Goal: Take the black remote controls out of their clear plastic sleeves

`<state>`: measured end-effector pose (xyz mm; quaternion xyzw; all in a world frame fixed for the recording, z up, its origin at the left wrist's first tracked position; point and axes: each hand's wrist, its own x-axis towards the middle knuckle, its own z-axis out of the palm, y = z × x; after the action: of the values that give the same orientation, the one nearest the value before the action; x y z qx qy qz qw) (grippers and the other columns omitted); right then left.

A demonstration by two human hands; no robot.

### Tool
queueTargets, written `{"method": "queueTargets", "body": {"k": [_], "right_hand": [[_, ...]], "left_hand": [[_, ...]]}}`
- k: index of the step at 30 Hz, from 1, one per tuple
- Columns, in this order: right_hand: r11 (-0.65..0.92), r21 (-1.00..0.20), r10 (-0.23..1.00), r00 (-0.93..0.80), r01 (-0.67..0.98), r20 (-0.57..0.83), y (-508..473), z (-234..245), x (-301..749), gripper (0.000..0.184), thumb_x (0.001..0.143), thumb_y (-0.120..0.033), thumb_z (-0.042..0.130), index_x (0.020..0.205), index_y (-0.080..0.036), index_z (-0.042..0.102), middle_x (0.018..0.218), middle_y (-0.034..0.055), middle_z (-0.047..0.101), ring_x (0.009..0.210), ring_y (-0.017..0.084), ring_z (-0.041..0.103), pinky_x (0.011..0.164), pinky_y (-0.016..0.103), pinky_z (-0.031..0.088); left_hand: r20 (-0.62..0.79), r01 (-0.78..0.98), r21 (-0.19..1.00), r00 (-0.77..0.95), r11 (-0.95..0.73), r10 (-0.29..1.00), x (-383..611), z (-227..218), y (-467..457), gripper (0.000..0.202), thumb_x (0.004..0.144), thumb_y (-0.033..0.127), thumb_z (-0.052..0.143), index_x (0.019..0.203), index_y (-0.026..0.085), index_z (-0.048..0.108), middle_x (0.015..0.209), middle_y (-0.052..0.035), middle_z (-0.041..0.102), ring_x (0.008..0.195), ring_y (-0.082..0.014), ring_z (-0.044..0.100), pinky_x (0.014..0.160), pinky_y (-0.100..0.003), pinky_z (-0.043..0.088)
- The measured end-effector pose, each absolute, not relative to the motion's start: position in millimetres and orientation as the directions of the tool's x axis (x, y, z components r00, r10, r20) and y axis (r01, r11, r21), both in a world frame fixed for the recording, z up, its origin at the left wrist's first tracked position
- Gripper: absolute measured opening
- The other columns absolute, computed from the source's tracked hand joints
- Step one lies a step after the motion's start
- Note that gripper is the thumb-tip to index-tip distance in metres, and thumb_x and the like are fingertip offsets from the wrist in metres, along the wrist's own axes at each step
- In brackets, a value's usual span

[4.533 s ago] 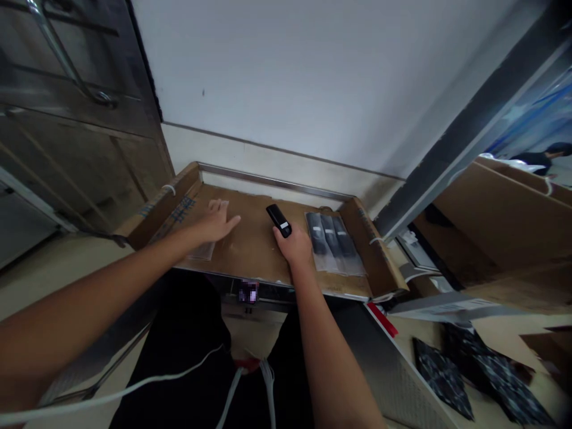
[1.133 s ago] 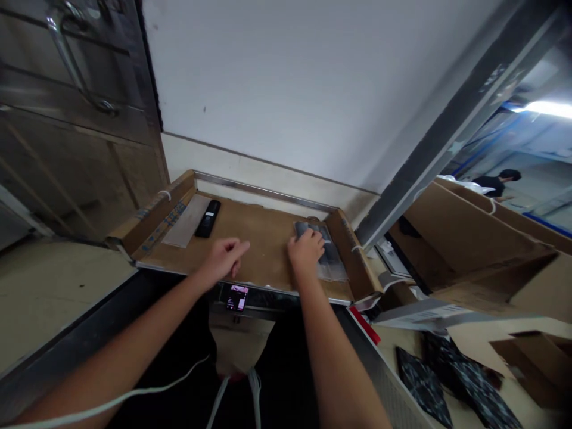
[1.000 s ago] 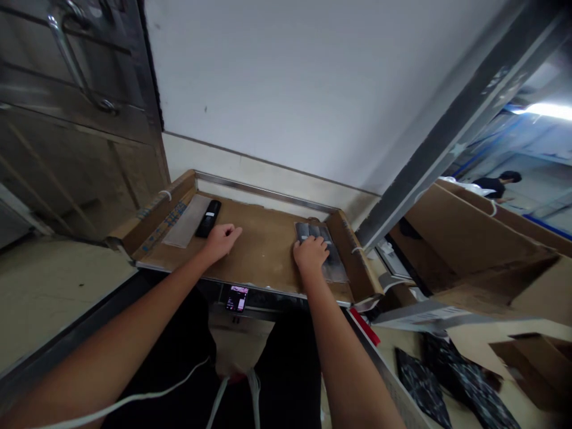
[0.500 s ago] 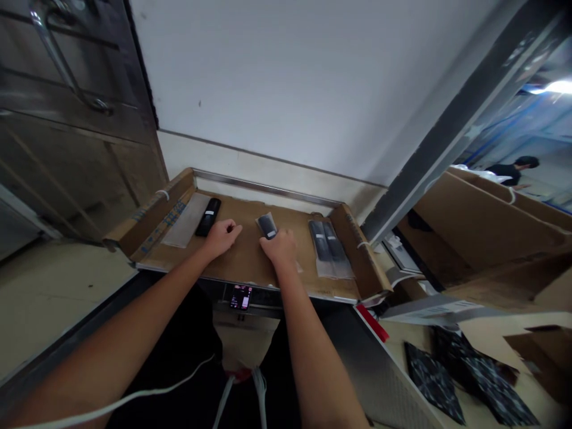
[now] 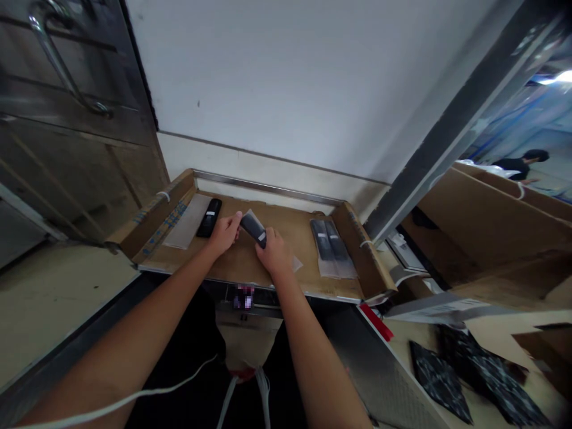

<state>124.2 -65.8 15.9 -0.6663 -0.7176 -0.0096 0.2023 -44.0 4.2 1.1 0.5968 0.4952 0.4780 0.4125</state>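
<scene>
My right hand is closed around the near end of a black remote control inside a clear plastic bag, held tilted above the cardboard. At the bag's far left corner, the fingers of my left hand are pinched together on the plastic. Another black remote control, unbagged and with a white label, lies left of my left hand. Beside it is a stack of flat translucent bags. To the right, two bagged remote controls lie side by side. The loose tail of the held bag is partly hidden under my right hand.
The cardboard-lined tray has raised sides at left and right. A phone with a lit screen sits below its front edge. On the right are large cardboard boxes and a person in the background. A white cable crosses my lap.
My right hand has moved slightly left with the bagged remote control and tilted it toward my left hand. My left hand has come over to the bag's far end and pinched it.
</scene>
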Motion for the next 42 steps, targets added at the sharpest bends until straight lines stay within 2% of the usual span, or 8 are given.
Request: {"method": "queueTargets", "body": {"k": [4,12,18,25,29,34,37,42], "right_hand": [[0.131,-0.239,0.961,-0.063,0.962,0.27,-67.3,18.3,123.9,0.032,0.089,-0.037,0.057,0.117,-0.021,0.051,0.111,0.0096,0.063,0.098,0.024,0.062,0.079,0.033,0.047],[0.097,-0.216,0.963,-0.037,0.972,0.267,-66.5,17.7,121.6,0.032,0.09,-0.039,0.055,0.115,-0.02,0.051,0.109,0.0098,0.065,0.096,0.024,0.063,0.078,0.034,0.048],[0.035,-0.187,0.964,0.016,0.982,0.264,-65.3,15.8,119.5,0.03,0.09,-0.041,0.056,0.11,-0.019,0.052,0.105,0.011,0.066,0.092,0.025,0.065,0.076,0.035,0.049],[0.006,-0.204,0.961,0.051,0.979,0.271,-71.4,19.7,117.3,0.03,0.091,-0.039,0.056,0.112,-0.019,0.049,0.107,0.0124,0.064,0.093,0.026,0.065,0.076,0.035,0.049],[-0.002,-0.269,0.948,0.087,0.963,0.305,-72.7,20.0,117.7,0.031,0.092,-0.035,0.052,0.119,-0.018,0.047,0.112,0.0129,0.063,0.094,0.025,0.064,0.076,0.034,0.048],[0.017,-0.386,0.929,0.128,0.922,0.347,-76.6,18.6,121.5,0.046,0.09,-0.026,0.049,0.133,-0.016,0.04,0.116,0.0132,0.063,0.094,0.025,0.064,0.078,0.035,0.048],[0.02,-0.445,0.935,0.141,0.895,0.325,-80.1,17.5,124.7,0.046,0.089,-0.024,0.048,0.134,-0.018,0.041,0.116,0.0125,0.064,0.094,0.024,0.064,0.078,0.034,0.047],[-0.094,-0.545,0.951,0.236,0.833,0.198,-76.6,17.3,133.3,0.033,0.088,-0.027,0.049,0.12,-0.022,0.053,0.094,0.0069,0.067,0.081,0.022,0.063,0.071,0.031,0.045]], "left_hand": [[0.217,0.306,0.925,0.062,-0.226,0.974,-45.6,-2.0,4.7,0.061,0.093,0.065,0.032,0.058,0.02,0.051,0.043,0.0008,0.049,0.04,-0.0125,0.048,0.041,-0.024,0.036],[0.297,0.39,0.868,0.09,-0.308,0.951,-47.8,0.4,5.4,0.062,0.098,0.056,0.027,0.052,0.021,0.049,0.043,-0.001,0.051,0.045,-0.0141,0.051,0.048,-0.026,0.037],[0.346,0.581,0.75,0.063,-0.317,0.936,-45.1,8.0,0.4,0.063,0.099,0.049,0.028,0.047,0.021,0.05,0.042,-0.0028,0.052,0.05,-0.0165,0.053,0.055,-0.028,0.036],[0.32,0.602,0.709,0.191,-0.368,0.928,-47.4,42.5,7.3,0.063,0.097,0.048,0.031,0.043,0.022,0.051,0.04,-0.0032,0.053,0.048,-0.0169,0.052,0.055,-0.027,0.036],[0.375,0.663,0.595,0.272,-0.455,0.886,-37.1,85.7,11.0,0.062,0.097,0.045,0.033,0.043,0.021,0.051,0.043,-0.0042,0.054,0.05,-0.017,0.051,0.061,-0.029,0.037],[0.47,0.699,0.452,0.34,-0.554,0.814,-18.8,118.0,5.2,0.057,0.096,0.042,0.036,0.046,0.02,0.051,0.045,-0.003,0.05,0.052,-0.0172,0.049,0.061,-0.029,0.035],[0.487,0.698,0.454,0.326,-0.554,0.81,-14.3,124.0,1.8,0.056,0.096,0.041,0.037,0.047,0.019,0.052,0.044,-0.0028,0.049,0.052,-0.0173,0.049,0.061,-0.029,0.036],[0.477,0.688,0.528,0.245,-0.498,0.844,-15.2,135.7,4.7,0.06,0.098,0.039,0.034,0.047,0.018,0.058,0.047,-0.004,0.055,0.055,-0.0178,0.053,0.068,-0.029,0.042]]}}
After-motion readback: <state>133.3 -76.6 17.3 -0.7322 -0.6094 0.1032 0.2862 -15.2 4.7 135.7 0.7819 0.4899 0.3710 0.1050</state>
